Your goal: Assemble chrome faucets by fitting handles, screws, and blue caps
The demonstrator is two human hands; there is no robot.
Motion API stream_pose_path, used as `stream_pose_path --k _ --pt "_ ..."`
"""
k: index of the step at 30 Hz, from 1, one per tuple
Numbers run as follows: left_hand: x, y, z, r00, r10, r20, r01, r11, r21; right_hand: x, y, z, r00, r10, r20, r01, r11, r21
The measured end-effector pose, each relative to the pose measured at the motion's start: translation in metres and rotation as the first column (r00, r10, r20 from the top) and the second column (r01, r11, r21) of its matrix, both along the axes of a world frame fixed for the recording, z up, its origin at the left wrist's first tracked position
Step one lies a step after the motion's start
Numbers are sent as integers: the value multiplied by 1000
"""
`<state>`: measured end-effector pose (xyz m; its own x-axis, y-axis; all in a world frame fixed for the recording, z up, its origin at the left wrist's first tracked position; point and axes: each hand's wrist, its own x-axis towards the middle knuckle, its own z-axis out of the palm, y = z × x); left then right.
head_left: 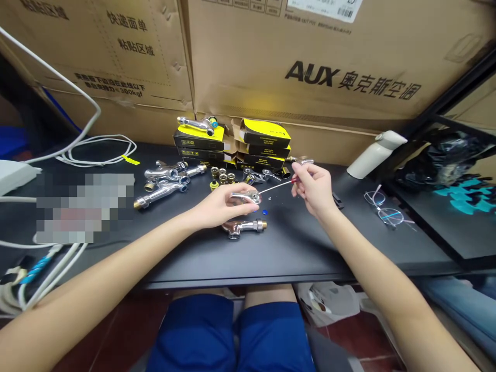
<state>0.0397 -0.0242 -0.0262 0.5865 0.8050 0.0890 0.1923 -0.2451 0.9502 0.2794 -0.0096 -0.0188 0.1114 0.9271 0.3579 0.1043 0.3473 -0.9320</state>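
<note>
So the left hand (219, 206) has fingers and thumb pinched around a shiny chrome lever handle (248, 197), held just above the black tabletop (294, 248), hollow end turned rightward, I'd guess to keep it steady and give the tool a clear way in. The right hand (315, 188) is curled closed on a thin steel-shafted screwdriver with a red grip (277, 186), its tip at that end; can't tell if it's seated. A chrome tap body with a brass threaded end (248, 226) lies right below, probably parked close for easy reach. A tiny round blue plastic disc (265, 212) sits nearby, and the stubby brass cylinders (231, 177) stand bunched behind, likely so they don't roll.
</note>
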Motion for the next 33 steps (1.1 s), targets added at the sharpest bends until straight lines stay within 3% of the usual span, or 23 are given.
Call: stream_pose_path --k 13,18,26,33 --pt "-1 -1 -1 1000 6 13 -5 997 -78 0 2 -3 1000 -10 -3 10 1000 15" --pt "-1 -1 1 1000 30 11 -28 993 -118 1 -1 -2 987 -110 117 97 989 116" --pt "0 0 0 997 68 -48 -72 995 -68 3 -12 2 909 -284 304 175 924 339" --pt "-3 9 -4 979 205 1 -205 979 -18 8 -12 0 870 -216 443 67 943 327"
